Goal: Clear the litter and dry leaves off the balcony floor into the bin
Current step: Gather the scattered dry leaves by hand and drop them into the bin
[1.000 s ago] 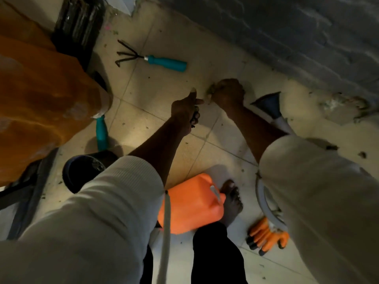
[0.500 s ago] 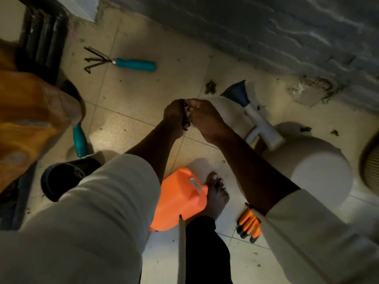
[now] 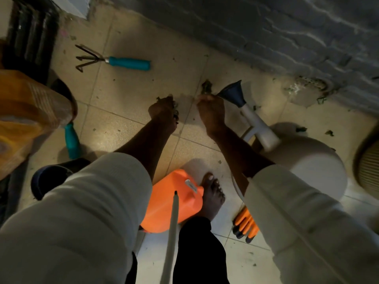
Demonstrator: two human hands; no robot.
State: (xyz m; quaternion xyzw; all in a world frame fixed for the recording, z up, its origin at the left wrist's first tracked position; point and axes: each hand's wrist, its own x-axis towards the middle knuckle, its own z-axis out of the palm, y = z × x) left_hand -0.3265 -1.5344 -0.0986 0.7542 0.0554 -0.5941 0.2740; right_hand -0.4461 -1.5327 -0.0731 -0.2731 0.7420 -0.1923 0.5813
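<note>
My left hand (image 3: 163,111): clenched around a wad of dark dry leaves (image 3: 174,108), bits sticking out past my knuckles, held low over the floor.
My right hand (image 3: 209,110): fingers curled down toward a clump of leaf litter (image 3: 206,87) on the tile seam; I cannot tell whether I am pinching anything.
Clump of leaf litter: on the balcony floor (image 3: 131,99), just beyond my right fingertips, beside the blue rose of the watering can (image 3: 303,160).
Watering can: white, lying toward the right edge of the floor, spout pointing at my right hand.
Other scraps: small dark leaf bits (image 3: 301,129) near the grey wall (image 3: 266,27) at the far edge.
Hand rake (image 3: 114,61): teal handle, lying on the floor toward the far left corner.
Dark bin (image 3: 49,181): near the left edge, partly behind my left sleeve.
Orange jerrycan (image 3: 170,199): touching my bare foot (image 3: 211,195).
Orange gloves (image 3: 245,225): on the floor just right of that foot.
</note>
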